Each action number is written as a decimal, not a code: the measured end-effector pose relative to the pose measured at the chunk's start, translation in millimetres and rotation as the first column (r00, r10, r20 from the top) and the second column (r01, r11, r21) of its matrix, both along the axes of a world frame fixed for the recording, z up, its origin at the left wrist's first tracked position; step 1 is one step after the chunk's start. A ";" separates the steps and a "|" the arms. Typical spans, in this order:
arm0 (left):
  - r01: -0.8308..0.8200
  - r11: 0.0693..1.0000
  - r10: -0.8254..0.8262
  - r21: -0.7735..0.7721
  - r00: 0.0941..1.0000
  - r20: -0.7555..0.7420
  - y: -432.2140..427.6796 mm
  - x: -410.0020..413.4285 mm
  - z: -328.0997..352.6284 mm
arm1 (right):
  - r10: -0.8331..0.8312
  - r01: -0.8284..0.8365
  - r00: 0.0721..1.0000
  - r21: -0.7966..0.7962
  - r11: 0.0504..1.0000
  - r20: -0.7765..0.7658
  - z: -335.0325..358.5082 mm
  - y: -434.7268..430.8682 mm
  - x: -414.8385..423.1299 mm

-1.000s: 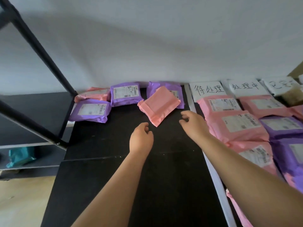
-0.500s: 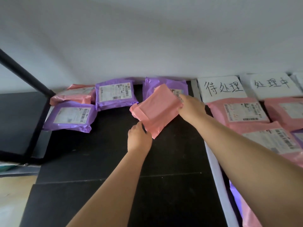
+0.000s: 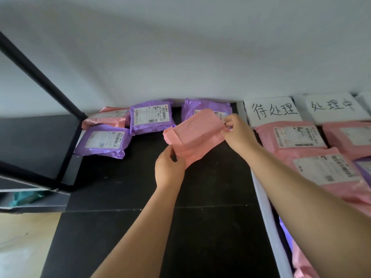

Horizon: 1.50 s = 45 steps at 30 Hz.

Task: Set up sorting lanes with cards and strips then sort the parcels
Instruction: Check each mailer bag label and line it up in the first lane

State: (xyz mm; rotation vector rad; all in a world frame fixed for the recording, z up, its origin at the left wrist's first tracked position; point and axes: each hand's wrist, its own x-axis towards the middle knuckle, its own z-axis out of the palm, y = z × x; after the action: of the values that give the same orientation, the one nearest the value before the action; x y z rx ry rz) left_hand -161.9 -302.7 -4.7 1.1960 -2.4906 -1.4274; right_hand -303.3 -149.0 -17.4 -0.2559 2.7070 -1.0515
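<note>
A pink parcel (image 3: 195, 135) lies label-down near the back of the black table (image 3: 210, 227). My left hand (image 3: 169, 170) grips its near lower corner. My right hand (image 3: 237, 133) pinches its far right corner. Behind it sits a purple parcel (image 3: 200, 107), partly hidden. Two more purple parcels (image 3: 150, 119) (image 3: 104, 140) and a pink one (image 3: 108, 118) lie at the back left. A white strip (image 3: 267, 213) bounds the lanes on the right. There, two white cards (image 3: 274, 111) (image 3: 332, 106) with handwritten characters head rows of pink parcels (image 3: 291, 136).
A white wall rises behind the table. A black metal frame (image 3: 40, 77) and a dark shelf (image 3: 36, 145) stand at the left, with a teal bag (image 3: 26, 196) below. A purple parcel (image 3: 363, 169) shows at the right edge. Wooden floor lies at the lower left.
Both hands reached forward from the table's middle and took hold of the pink parcel. The parcel's right corner is now raised off the purple parcel behind it.
</note>
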 end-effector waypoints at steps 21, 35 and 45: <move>0.038 0.954 0.109 0.297 0.880 -0.463 -70.7 218.1 120.9 | 0.060 -0.080 0.994 -0.227 0.971 -0.094 166.4 -15.7 252.8; -0.059 0.991 0.117 0.122 0.829 -0.546 -99.1 294.7 168.7 | -0.123 0.037 0.970 -0.372 0.928 -0.211 173.8 -31.0 353.6; -0.153 0.936 0.305 0.316 0.800 -0.516 -95.7 315.2 181.1 | -0.171 0.035 0.925 -0.373 0.927 -0.340 192.6 -38.2 373.1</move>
State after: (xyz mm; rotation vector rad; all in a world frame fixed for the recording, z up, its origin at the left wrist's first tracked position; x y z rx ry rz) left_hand 153.3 -398.4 176.5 0.8896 -1.7418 -1.7549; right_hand 69.9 -187.2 175.2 -0.4095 2.8494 -1.6906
